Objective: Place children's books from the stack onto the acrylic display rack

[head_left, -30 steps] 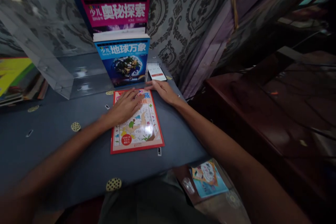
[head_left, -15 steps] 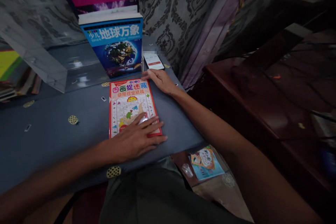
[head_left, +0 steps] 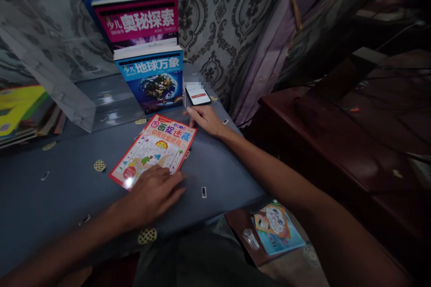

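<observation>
A red-bordered picture book point(head_left: 158, 143) lies on the dark blue tablecloth, turned at an angle. My left hand point(head_left: 153, 193) is at its lower edge, fingers bent and slightly apart, the fingertips over the cover's bottom part; the hand is a little blurred. Beside the book's upper right corner is my right hand point(head_left: 204, 119), its thumb and fingers loosely spread, resting near the cloth with nothing in it. Behind the book stands a blue book with a globe on its cover point(head_left: 158, 83). A phone point(head_left: 198, 95) lies just beyond my right hand.
A magenta book point(head_left: 144, 22) and another blue one stand behind the globe book. At left are a clear acrylic stand point(head_left: 76, 107) and a stack of books point(head_left: 23, 112). Right of the table is dark red furniture point(head_left: 303, 130); below lies a light-blue book point(head_left: 279, 233).
The picture book has turned clockwise and its lower end has swung left. My left hand has moved left with its fingers more bent. The view has tilted up slightly.
</observation>
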`<state>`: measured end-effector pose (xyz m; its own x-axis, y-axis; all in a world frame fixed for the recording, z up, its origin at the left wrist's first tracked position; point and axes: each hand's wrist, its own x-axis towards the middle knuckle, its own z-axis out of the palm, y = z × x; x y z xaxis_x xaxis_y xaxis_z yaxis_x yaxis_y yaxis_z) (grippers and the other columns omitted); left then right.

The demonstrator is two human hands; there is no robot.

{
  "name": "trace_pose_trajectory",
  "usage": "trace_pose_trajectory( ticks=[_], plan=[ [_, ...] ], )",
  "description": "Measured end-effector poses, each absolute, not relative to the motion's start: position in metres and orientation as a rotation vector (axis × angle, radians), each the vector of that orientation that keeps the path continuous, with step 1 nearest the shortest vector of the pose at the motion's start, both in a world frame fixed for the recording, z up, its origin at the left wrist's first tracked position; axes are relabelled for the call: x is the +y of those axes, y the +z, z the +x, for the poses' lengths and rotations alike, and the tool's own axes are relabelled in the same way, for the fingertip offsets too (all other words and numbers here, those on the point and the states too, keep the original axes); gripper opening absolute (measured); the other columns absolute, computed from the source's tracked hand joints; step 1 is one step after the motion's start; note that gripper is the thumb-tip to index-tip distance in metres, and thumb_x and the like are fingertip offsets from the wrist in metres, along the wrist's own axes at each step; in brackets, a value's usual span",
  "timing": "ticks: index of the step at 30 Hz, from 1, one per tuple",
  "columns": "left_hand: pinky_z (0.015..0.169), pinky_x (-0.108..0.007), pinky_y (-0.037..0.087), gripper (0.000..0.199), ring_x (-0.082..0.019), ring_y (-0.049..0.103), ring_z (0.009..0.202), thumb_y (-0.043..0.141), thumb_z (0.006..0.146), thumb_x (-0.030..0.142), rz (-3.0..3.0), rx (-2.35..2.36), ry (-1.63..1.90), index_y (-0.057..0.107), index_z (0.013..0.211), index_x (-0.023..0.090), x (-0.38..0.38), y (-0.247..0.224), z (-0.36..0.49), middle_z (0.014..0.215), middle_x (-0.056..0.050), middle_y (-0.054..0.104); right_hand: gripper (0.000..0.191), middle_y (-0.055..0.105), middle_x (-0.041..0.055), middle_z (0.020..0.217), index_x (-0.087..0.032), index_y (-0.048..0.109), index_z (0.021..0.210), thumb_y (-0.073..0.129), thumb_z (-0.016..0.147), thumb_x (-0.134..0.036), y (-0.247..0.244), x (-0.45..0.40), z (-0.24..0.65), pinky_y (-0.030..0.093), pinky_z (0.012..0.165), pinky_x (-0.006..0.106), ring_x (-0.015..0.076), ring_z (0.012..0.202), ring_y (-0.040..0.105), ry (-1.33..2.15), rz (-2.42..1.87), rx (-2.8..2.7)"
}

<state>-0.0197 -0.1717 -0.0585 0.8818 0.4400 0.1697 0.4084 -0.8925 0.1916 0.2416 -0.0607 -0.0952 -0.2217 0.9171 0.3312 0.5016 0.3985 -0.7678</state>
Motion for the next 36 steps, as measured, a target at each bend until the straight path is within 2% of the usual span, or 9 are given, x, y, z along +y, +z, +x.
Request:
trace_pose_trajectory(
  ticks=[2, 4, 9, 12, 17, 23, 27, 30, 36],
  plan=[
    [0.073, -0.037, 0.055, 0.025, -0.021, 0.064, 0.075, 0.048, 0.102, 0.036, 2.949, 0.78, 0.264, 0.064, 0.112, 0.02, -0.168, -0.064, -0.019, 0.081, -0.005, 0.069, 0.068, 0.069, 0.0012, 0.058, -0.015, 0.076, 0.097, 0.033, 0.1, -0.067, -0.094, -0.063, 0.241, 0.045, 0.065, 0.028, 0.0153, 0.058, 0.059, 0.701, -1.202, -1.873],
    [0.079, -0.042, 0.055, 0.025, -0.025, 0.066, 0.083, 0.049, 0.101, 0.033, 3.028, 0.878, 0.265, 0.063, 0.114, 0.018, -0.164, -0.071, -0.017, 0.087, -0.008, 0.07, 0.065, 0.067, 0.0005, 0.056, -0.015, 0.076, 0.096, 0.034, 0.101, -0.065, -0.092, -0.064, 0.24, 0.044, 0.064, 0.027, 0.0143, 0.056, 0.058, 0.708, -1.19, -1.877],
    [0.093, -0.049, 0.052, 0.032, -0.032, 0.06, 0.116, 0.046, 0.099, 0.026, 3.105, 1.003, 0.347, 0.058, 0.128, 0.018, -0.154, -0.081, -0.024, 0.126, -0.016, 0.065, 0.064, 0.065, -0.0001, 0.053, -0.013, 0.076, 0.094, 0.036, 0.1, -0.063, -0.088, -0.068, 0.239, 0.041, 0.06, 0.026, 0.0121, 0.053, 0.055, 0.762, -1.148, -1.893],
    [0.1, -0.052, 0.049, 0.038, -0.033, 0.056, 0.127, 0.043, 0.097, 0.018, 3.103, 0.983, 0.324, 0.055, 0.132, 0.018, -0.149, -0.079, -0.035, 0.137, -0.017, 0.061, 0.063, 0.064, -0.0015, 0.054, -0.014, 0.075, 0.091, 0.037, 0.099, -0.064, -0.085, -0.072, 0.235, 0.04, 0.058, 0.024, 0.0106, 0.051, 0.053, 0.826, -1.088, -1.912],
    [0.102, -0.056, 0.05, 0.04, -0.035, 0.056, 0.129, 0.044, 0.093, 0.017, 3.086, 1.057, 0.201, 0.054, 0.132, 0.016, -0.142, -0.071, -0.035, 0.139, -0.018, 0.06, 0.061, 0.065, -0.0018, 0.055, -0.014, 0.075, 0.092, 0.039, 0.099, -0.063, -0.084, -0.075, 0.231, 0.04, 0.057, 0.024, 0.0102, 0.051, 0.055, 0.919, -1.03, -1.892],
    [0.1, -0.053, 0.053, 0.033, -0.036, 0.059, 0.124, 0.053, 0.098, 0.032, 3.018, 1.065, 0.178, 0.06, 0.124, 0.014, -0.125, -0.064, 0.003, 0.131, -0.019, 0.065, 0.064, 0.066, -0.0011, 0.054, -0.014, 0.076, 0.092, 0.039, 0.099, -0.066, -0.087, -0.072, 0.231, 0.046, 0.061, 0.025, 0.0115, 0.053, 0.059, 0.944, -1.035, -1.834],
    [0.084, -0.043, 0.06, 0.028, -0.031, 0.068, 0.106, 0.047, 0.101, 0.033, 3.064, 1.133, 0.054, 0.063, 0.114, 0.015, -0.12, -0.059, 0.02, 0.114, -0.017, 0.071, 0.07, 0.066, -0.001, 0.054, -0.014, 0.076, 0.09, 0.036, 0.097, -0.071, -0.089, -0.073, 0.228, 0.047, 0.061, 0.024, 0.0119, 0.052, 0.06, 0.931, -1.081, -1.801],
    [0.078, -0.038, 0.061, 0.027, -0.028, 0.069, 0.103, 0.044, 0.102, 0.032, 3.111, 1.175, 0.039, 0.064, 0.11, 0.015, -0.12, -0.06, 0.023, 0.109, -0.015, 0.073, 0.076, 0.067, 0.0009, 0.056, -0.015, 0.075, 0.085, 0.03, 0.097, -0.075, -0.092, -0.08, 0.223, 0.048, 0.062, 0.025, 0.0133, 0.055, 0.063, 0.81, -1.219, -1.689],
    [0.084, -0.045, 0.062, 0.031, -0.032, 0.071, 0.108, 0.043, 0.102, 0.029, 3.129, 1.087, 0.191, 0.069, 0.105, 0.011, -0.119, -0.07, 0.021, 0.113, -0.019, 0.075, 0.076, 0.073, 0.0045, 0.072, -0.016, 0.073, 0.093, 0.027, 0.096, -0.077, -0.096, -0.105, 0.22, 0.05, 0.062, 0.027, 0.0151, 0.058, 0.068, 0.733, -1.351, -1.513]
  ],
)
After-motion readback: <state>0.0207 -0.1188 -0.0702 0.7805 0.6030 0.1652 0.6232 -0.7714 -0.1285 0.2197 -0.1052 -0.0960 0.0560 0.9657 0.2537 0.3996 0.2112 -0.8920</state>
